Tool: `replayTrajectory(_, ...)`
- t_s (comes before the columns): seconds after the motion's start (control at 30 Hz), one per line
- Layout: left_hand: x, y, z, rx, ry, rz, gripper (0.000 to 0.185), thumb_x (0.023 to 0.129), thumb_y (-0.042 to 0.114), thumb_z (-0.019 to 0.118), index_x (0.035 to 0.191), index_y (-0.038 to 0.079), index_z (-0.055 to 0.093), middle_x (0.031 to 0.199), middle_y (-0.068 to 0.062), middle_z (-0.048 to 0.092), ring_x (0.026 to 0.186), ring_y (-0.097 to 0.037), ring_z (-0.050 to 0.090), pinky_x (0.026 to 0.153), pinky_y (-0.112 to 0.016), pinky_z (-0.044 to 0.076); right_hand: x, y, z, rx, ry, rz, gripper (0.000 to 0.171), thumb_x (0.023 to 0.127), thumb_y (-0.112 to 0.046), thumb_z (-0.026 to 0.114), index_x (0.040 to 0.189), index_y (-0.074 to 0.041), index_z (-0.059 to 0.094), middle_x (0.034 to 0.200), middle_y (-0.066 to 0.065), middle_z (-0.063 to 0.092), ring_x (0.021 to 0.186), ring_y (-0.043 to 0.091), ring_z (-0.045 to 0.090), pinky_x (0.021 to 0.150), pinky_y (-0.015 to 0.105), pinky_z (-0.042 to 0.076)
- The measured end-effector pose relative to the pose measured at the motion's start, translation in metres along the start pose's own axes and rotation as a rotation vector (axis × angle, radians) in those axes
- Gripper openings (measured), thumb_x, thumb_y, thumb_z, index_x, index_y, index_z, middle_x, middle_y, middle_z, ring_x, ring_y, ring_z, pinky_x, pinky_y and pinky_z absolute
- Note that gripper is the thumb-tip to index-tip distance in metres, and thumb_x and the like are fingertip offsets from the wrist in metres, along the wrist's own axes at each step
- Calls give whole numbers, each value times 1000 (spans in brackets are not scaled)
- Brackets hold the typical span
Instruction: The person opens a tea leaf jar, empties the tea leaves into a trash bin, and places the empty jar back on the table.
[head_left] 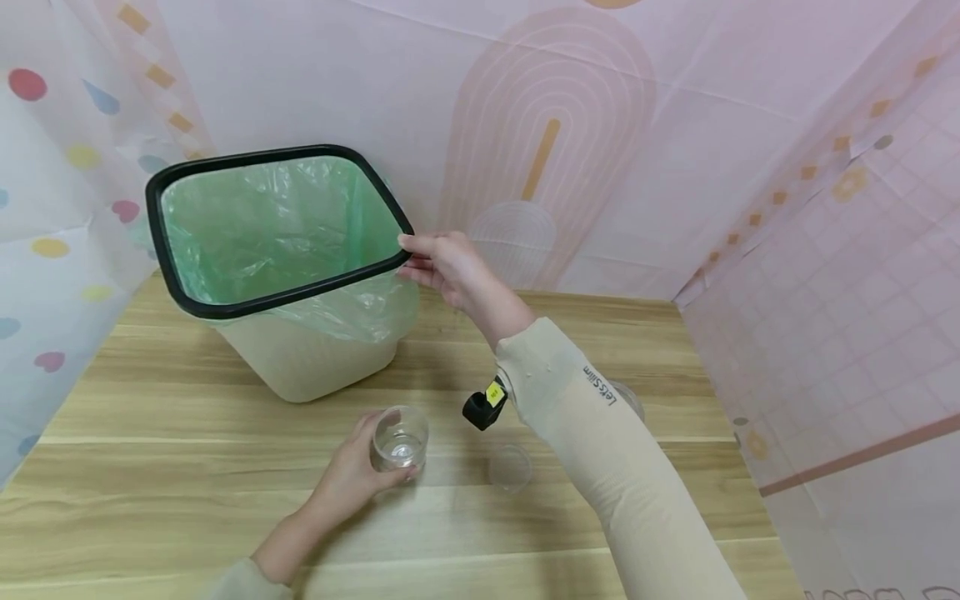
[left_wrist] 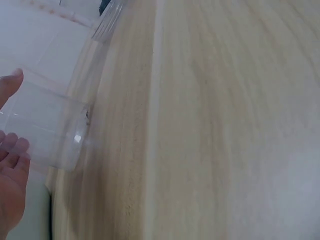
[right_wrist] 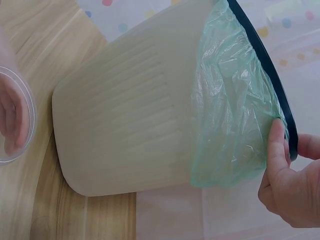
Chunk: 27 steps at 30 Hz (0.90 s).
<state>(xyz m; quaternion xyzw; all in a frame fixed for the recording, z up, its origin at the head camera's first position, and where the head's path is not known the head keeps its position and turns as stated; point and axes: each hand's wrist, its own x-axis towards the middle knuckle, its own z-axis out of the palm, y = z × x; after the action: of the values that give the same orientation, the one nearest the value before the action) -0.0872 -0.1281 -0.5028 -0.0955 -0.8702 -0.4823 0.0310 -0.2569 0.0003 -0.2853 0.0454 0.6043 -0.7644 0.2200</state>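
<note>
While the right hand (head_left: 442,265) pinched the black rim (head_left: 225,171) of the bin (head_left: 300,367), thumb and fingers clamped on the rim's near corner, the bin stood tilted on the wooden table (head_left: 150,500), its mouth turned toward the person. A green bag (head_left: 262,225) lined it and hung out below the rim over the cream, ribbed wall. From the right wrist, the thumb (right_wrist: 276,145) lay along the bag just under the rim.

Nearer the person, the left hand (head_left: 348,475) curled round a clear cup (head_left: 401,437) that stood upright on the table, just in front of the bin. From the left wrist, the fingertips (left_wrist: 12,150) showed through the cup's wall.

A second clear cup (head_left: 510,467) stood just right of the first, apart from it. Part of a third (head_left: 628,398) showed behind the right forearm. The beige sleeve (head_left: 600,433) read "Let'sSlim". A black device (head_left: 483,408) at the wrist carried a yellow label, too small to read.
</note>
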Motion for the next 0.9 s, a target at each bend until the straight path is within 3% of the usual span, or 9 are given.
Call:
replayTrajectory(0.17, 1, -1, 3, -17, 2, -7, 82, 63, 19, 86, 133, 8, 44, 129, -11, 47, 115, -33, 49, 97, -55, 40, 1, 2, -2, -6, -13, -23, 16, 90, -2, 58, 99, 10, 57, 72, 8, 53, 62, 13, 52, 90, 36, 49)
replayTrajectory(0.3, 2, -1, 6, -27, 6, -11, 83, 63, 17, 86, 133, 7, 43, 128, -11, 47, 115, -32, 49, 97, -54, 40, 2, 7, -4, -49, -25, -73, 31, 91, -5, 58, 116, 12, 50, 78, 7, 52, 63, 13, 53, 78, 28, 55)
replayTrajectory(0.47, 3, 1, 7, -55, 6, -43, 86, 63, 14, 85, 136, 6, 39, 131, -11, 46, 117, -33, 47, 97, -54, 40, 4, 13, -8, -115, -33, -134, 33, 92, -10, 58, 117, 9, 49, 80, 7, 52, 64, 14, 54, 68, 25, 56)
replayTrajectory(0.7, 1, 4, 9, -80, 31, -91, 93, 66, 12, 83, 141, 2, 29, 136, -17, 44, 121, -38, 45, 100, -57, 35, 5, 22, -14, -191, -45, -216, 42, 92, -18, 60, 124, 6, 47, 88, 4, 52, 65, 14, 55, 72, 31, 56)
replayTrajectory(0.9, -1, 3, 11, -75, 39, -95, 96, 70, 12, 81, 144, 0, 22, 141, -15, 41, 124, -40, 42, 103, -58, 31, 4, 37, -23, -292, -58, -374, 37, 94, -19, 56, 121, 6, 52, 92, 6, 55, 75, 20, 57, 76, 33, 56)
